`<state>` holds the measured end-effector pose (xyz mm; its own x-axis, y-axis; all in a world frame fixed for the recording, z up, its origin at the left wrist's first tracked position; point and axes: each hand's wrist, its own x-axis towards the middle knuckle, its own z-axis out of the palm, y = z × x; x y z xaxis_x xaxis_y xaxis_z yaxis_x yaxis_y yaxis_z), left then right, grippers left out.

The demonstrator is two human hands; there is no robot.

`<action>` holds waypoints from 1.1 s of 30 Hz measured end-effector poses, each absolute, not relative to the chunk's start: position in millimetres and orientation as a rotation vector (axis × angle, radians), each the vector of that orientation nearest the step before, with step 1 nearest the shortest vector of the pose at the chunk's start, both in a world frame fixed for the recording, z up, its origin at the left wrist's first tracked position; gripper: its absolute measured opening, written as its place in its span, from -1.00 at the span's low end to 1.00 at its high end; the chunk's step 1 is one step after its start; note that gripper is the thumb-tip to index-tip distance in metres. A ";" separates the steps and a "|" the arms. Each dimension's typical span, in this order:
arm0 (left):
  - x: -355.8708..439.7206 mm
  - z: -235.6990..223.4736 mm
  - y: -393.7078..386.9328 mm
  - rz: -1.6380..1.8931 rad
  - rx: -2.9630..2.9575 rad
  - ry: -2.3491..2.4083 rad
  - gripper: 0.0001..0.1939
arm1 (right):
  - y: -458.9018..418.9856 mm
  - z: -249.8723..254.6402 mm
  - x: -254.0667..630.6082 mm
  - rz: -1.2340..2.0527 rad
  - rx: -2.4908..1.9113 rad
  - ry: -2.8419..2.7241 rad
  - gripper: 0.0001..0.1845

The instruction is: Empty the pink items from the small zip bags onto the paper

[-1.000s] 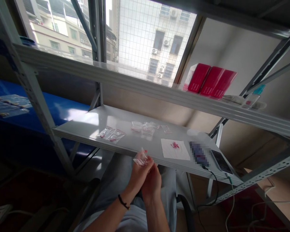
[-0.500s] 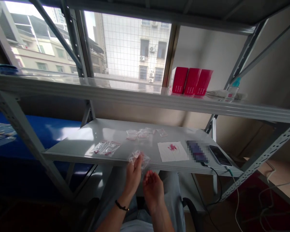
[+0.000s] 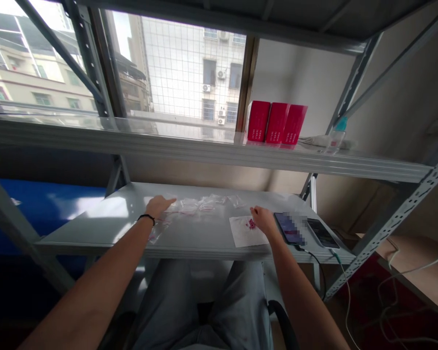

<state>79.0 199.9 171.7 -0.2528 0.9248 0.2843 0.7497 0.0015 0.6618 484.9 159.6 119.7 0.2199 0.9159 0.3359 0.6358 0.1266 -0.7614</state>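
Observation:
My left hand reaches over the grey shelf and rests on small clear plastic bags lying in a row; its fingers curl down onto one bag. My right hand lies on a white paper sheet, fingertips pinched at a few small pink pieces. Another clear bag lies just below my left wrist.
A phone and a second dark phone with cables lie at the shelf's right end. Three red boxes and a small bottle stand on the upper shelf. Metal uprights flank both sides; my knees are under the shelf.
Both hands left my lap and moved apart onto the shelf: the left to the bags, the right to the paper. The bag held before is no longer in hand. The view tilted up.

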 end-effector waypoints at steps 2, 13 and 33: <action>67.4 167.6 205.0 0.983 1.781 2.174 -0.62 | 172.3 114.6 478.9 0.308 -1.712 -1.657 -0.67; 61.0 120.3 118.6 0.609 2.175 2.146 -0.51 | 182.1 89.6 464.2 0.021 -1.904 -2.039 -0.68; 131.9 104.0 23.9 1.179 2.018 1.073 -0.79 | 25.3 115.2 381.2 0.618 -0.818 -2.135 -0.60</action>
<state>131.9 23.9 104.0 0.2921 0.8505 0.4374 0.3555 -0.5212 0.7759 381.2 25.3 115.2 -0.5110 0.7163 0.4751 0.3520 0.6787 -0.6446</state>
